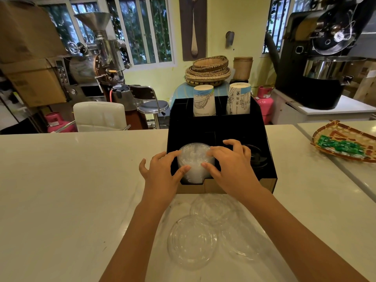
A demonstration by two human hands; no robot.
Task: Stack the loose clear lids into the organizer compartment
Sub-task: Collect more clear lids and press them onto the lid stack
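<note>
A black organizer point(262, 139) stands on the white counter ahead of me. Its front left compartment holds a stack of clear lids point(194, 159). My left hand point(160, 174) presses the stack's left side and my right hand point(230, 165) its right side, fingers curled around the stack. Three loose clear lids lie flat on the counter between my forearms: one at the front point(192, 241), one nearer the organizer point(213, 208), one to the right point(244, 243), partly under my right forearm.
Black lids point(257, 157) fill the organizer's front right compartment. Two paper cup stacks point(204, 100) point(238, 98) stand in its back slots. A woven tray point(345, 143) with green packets lies on the counter at the right. A white chair point(99, 116) stands beyond the counter.
</note>
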